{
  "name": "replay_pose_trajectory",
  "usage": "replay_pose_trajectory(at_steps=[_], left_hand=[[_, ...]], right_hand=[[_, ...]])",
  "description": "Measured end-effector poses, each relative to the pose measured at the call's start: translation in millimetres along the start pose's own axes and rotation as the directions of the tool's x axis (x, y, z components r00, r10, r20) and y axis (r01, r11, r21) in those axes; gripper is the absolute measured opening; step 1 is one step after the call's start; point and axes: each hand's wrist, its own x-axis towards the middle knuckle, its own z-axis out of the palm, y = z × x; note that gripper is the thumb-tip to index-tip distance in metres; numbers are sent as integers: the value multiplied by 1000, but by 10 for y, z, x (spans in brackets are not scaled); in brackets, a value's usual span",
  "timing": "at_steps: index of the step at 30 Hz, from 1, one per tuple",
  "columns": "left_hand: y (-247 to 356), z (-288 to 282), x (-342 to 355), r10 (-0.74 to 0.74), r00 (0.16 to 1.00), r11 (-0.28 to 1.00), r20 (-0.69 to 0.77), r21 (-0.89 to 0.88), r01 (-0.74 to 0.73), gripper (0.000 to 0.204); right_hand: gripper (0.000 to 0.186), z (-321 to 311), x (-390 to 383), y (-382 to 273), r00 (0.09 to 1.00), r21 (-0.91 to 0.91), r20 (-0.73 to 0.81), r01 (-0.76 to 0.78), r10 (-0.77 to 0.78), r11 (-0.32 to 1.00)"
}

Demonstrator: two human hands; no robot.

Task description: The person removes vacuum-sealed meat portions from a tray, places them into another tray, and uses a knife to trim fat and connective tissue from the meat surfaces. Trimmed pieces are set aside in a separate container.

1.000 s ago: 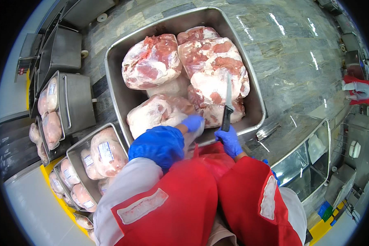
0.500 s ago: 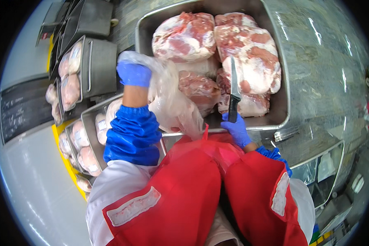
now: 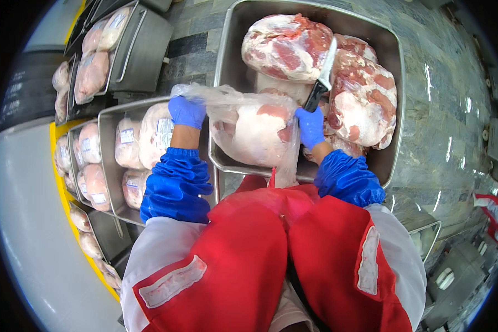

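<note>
Meat (image 3: pixel 258 135) lies under plastic (image 3: pixel 222 99) at the bin's (image 3: pixel 233 55) near-left corner; my left hand (image 3: pixel 187 112) clenches the plastic, while my right hand (image 3: pixel 311 126), gripping the knife (image 3: pixel 320 84), has moved beside it, so both reach it.

Wide fisheye view, worn on the head, facing down, near the hands (image 3: pixel 187 112)

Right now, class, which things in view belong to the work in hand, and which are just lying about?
Apparently in use:
clear bag, in left hand
knife, in right hand
meat pieces
large metal bin

Seemingly lying about:
labelled packages, left
grey tub, upper left
</note>
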Motion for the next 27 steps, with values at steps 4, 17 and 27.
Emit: replay_pose_trajectory(at_steps=[4,17,27], left_hand=[[-58,150,-322,-38,998,996,46,-73,42,16],[200,-142,-41,179,976,743,122,634,-215,22],[-323,-608,174,-376,793,140,480,875,-464,57]], right_hand=[[11,222,248,-494,997,21,21,-78,77,997],[16,1335,1654,-973,886,-390,88,451,-456,803],[27,396,-109,-900,945,-600,281,311,-170,737]])
